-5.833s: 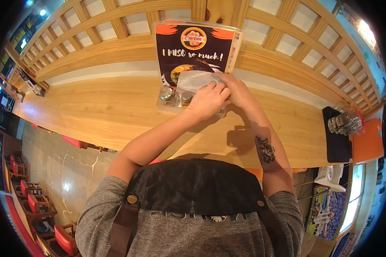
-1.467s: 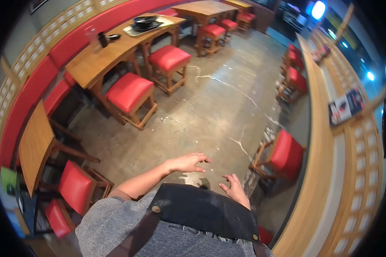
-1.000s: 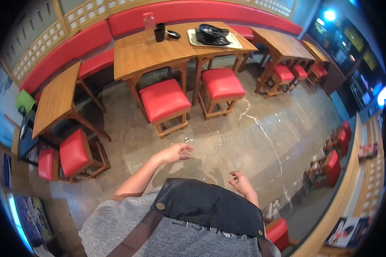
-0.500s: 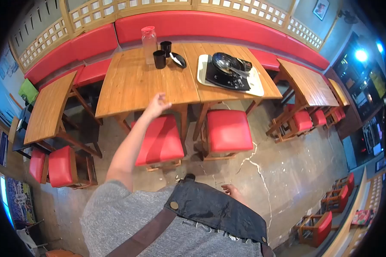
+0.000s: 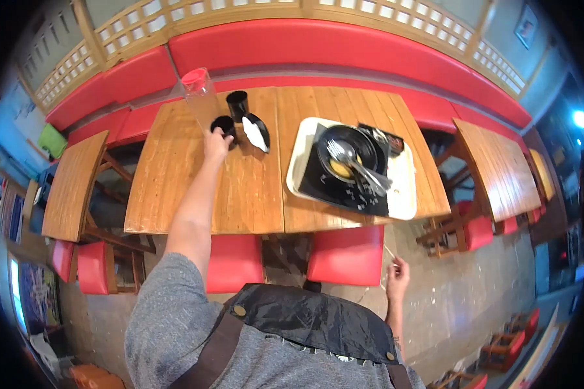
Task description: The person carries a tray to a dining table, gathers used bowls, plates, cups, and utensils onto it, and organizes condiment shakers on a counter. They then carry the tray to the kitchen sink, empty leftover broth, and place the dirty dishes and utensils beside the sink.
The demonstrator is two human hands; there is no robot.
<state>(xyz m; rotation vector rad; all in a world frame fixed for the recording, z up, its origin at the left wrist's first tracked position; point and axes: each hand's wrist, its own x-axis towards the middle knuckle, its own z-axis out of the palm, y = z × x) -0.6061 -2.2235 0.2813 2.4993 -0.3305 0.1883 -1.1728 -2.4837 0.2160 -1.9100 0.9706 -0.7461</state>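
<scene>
Just beyond the left hand (image 5: 215, 145), a jug (image 5: 201, 98) is standing; that hand, fingers bent, is clasping a cup (image 5: 224, 126), not visibly lifted. Rightward, another cup (image 5: 238, 106), a dish (image 5: 262, 126) and a laden tray (image 5: 405, 194) are resting untouched; the right hand (image 5: 398, 277) is hanging half-curled, seemingly empty.

Warm, fairly even light falls on the tabletop (image 5: 175, 188) around the left hand (image 5: 217, 145), while the space beneath, nearer the wearer than that hand, lies in shadow. Well to its right, a blue-white light (image 5: 581, 119) flares, and a neighbouring table (image 5: 506, 188) catches pale glare. Farthest from the hand, fisheye curvature bends straight edges, details soften, and the corners turn black.
</scene>
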